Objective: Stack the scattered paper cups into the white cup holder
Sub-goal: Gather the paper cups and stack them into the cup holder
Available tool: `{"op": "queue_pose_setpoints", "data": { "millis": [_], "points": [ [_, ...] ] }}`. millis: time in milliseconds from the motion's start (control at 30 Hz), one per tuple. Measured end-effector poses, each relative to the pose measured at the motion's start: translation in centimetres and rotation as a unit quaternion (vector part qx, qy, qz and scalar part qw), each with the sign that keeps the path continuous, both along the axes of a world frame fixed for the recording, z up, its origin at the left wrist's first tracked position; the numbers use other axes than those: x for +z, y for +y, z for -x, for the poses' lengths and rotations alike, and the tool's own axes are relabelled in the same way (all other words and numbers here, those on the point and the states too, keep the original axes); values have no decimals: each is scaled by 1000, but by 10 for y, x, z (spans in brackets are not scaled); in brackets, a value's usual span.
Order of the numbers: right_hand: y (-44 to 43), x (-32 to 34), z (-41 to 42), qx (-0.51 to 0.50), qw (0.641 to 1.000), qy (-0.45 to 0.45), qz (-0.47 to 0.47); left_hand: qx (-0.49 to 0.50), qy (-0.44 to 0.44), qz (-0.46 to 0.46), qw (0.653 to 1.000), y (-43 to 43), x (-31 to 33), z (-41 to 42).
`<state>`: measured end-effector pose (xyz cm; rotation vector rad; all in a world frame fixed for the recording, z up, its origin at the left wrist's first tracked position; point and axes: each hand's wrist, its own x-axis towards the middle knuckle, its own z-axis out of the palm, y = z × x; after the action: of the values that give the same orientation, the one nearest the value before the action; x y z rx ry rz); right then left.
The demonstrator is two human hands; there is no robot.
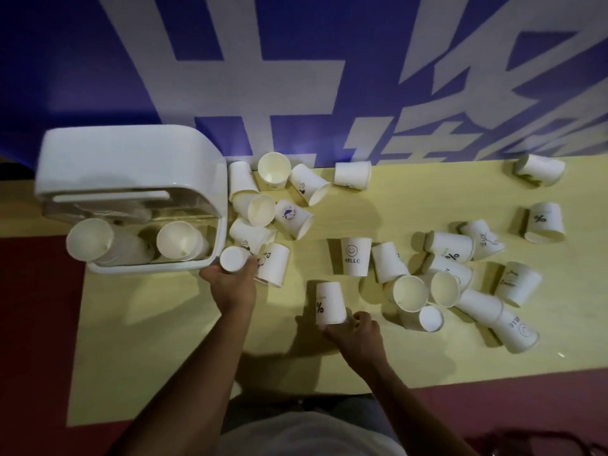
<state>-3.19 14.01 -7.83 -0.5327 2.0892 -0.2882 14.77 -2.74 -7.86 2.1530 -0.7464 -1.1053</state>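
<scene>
The white cup holder (128,166) stands at the table's left end, with two stacks of cups (90,240) lying inside its open front. My left hand (232,283) grips a small white cup (234,258) just right of the holder's front corner. My right hand (353,329) pinches the rim of an upside-down cup marked "%" (329,302) near the table's front edge. Several white paper cups lie scattered over the table, among them a "HELLO" cup (354,256) standing upside down.
A pile of cups (263,205) crowds against the holder's right side. Another cluster (460,281) lies to the right. The yellow table (164,340) ends at a red floor in front. A blue and white banner (296,60) hangs behind.
</scene>
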Motion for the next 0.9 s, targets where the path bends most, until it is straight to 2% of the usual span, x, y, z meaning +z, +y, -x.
{"op": "queue_pose_setpoints", "data": {
  "millis": [267,367,500,633,767,900],
  "points": [
    [-12,-9,1,60,997,-37,-22,46,2,-13,999,20,6,-3],
    [-15,-21,-7,6,998,-64,-16,111,74,-29,991,32,4,-16],
    [-25,-8,-18,-69,994,-84,23,187,196,2,963,44,15,-35],
    [-28,13,-22,-102,990,-78,65,159,294,-4,942,45,29,-64],
    [-33,38,-26,-109,983,-49,140,111,276,-18,954,38,50,-90],
    [-51,65,-44,-123,965,-72,220,33,275,48,960,23,78,-114]
  ]
}}
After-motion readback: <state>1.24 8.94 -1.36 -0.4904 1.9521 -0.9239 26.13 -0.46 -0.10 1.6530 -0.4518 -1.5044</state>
